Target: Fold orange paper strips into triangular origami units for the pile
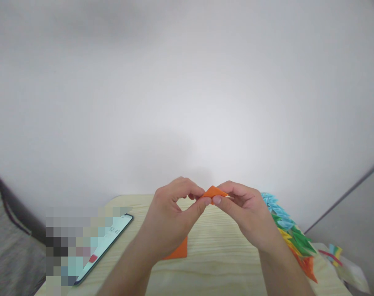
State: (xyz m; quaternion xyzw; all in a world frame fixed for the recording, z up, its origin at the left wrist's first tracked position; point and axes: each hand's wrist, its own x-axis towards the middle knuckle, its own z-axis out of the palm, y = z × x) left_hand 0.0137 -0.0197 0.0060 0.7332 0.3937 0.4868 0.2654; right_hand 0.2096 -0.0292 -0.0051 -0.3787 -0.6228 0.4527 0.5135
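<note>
Between my two hands, above the wooden table, is a small folded piece of orange origami paper (215, 191) with a peaked top. My left hand (176, 205) pinches its left end between thumb and fingers. On the other side, my right hand (244, 207) grips the right end, its thumb pressed near the lower edge. The two thumb tips sit close together. Another orange paper (180, 250) lies flat on the table, partly hidden under my left hand and wrist.
A phone (109, 240) with a lit screen lies at the table's left, partly blurred out. Folded paper pieces in blue (279, 211), green (302, 240), yellow and orange line the right edge. A plastic bag (353, 269) is beyond it. A pale wall rises behind the table (217, 263).
</note>
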